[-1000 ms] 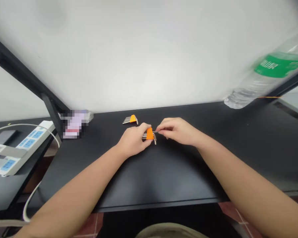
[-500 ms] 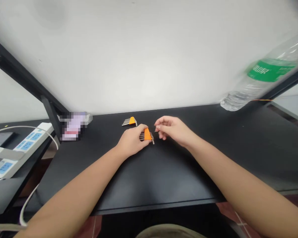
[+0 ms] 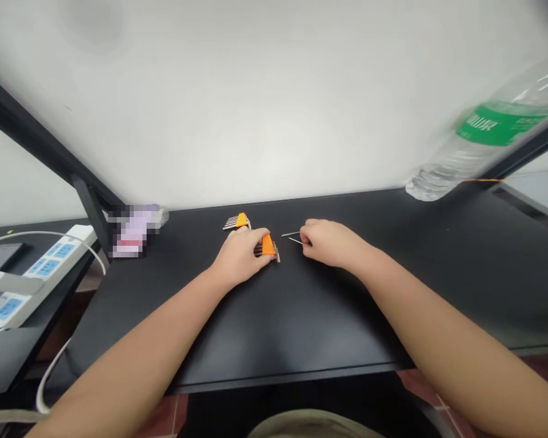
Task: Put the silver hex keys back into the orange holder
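A: Head view: state the condition of the left hand (image 3: 240, 258).
B: The fingers are closed, gripping an orange key holder (image 3: 268, 245) by its two ends. L-shaped metal keys pass through the holder, with bent ends facing right. The holder is near the middle of the bench (image 3: 256, 328), closer to the back edge than the front edge.
A: State the condition of the right hand (image 3: 327, 242).
B: The fingers are closed on the front rod (image 3: 295, 241), which is thin, metallic and points left. The rear rod (image 3: 290, 234) projects just behind it; whether the fingers also grip this one, I cannot tell.
A: Locate the remaining items.
B: The second key holder (image 3: 242, 220), also orange, lies towards the back edge, just behind the left hand. A green-labelled bottle (image 3: 488, 125) is near the back right corner. A pixelated item (image 3: 132, 231) occupies the back left corner. Beyond the left edge lies a power strip (image 3: 50, 267).
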Available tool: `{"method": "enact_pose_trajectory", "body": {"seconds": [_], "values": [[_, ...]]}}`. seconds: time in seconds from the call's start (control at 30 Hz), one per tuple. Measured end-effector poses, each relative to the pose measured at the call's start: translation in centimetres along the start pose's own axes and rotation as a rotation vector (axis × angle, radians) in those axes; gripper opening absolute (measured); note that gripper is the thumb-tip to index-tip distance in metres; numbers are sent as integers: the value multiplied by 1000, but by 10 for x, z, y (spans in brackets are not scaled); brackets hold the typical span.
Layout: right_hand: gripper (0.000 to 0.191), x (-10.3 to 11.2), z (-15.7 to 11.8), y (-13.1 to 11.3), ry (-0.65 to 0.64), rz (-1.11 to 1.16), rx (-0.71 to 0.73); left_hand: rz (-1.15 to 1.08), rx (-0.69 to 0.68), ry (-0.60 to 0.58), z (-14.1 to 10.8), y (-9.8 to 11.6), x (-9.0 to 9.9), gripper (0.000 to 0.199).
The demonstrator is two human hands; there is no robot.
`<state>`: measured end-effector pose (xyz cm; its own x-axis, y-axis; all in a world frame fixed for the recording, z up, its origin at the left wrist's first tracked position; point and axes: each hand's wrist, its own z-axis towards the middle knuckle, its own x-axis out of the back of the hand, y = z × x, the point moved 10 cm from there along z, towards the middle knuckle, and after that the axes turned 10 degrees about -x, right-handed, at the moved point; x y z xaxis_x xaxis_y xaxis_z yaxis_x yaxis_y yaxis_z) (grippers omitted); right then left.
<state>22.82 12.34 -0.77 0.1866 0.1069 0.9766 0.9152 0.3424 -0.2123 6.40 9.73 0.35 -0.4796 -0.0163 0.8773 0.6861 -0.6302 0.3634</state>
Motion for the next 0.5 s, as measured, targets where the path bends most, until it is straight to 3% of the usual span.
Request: {"method": "enact_pose_trajectory", "body": {"seconds": [0.13, 0.33, 0.5], "values": [[13, 6, -5, -7, 12, 28, -1, 7, -36, -8, 1, 4, 0, 37], [11, 13, -11, -26, -82, 456, 108, -13, -92, 13, 2, 11, 5, 38], [12, 15, -11, -25, -86, 594, 92, -50, -109, 47, 1, 12, 8, 39]]}}
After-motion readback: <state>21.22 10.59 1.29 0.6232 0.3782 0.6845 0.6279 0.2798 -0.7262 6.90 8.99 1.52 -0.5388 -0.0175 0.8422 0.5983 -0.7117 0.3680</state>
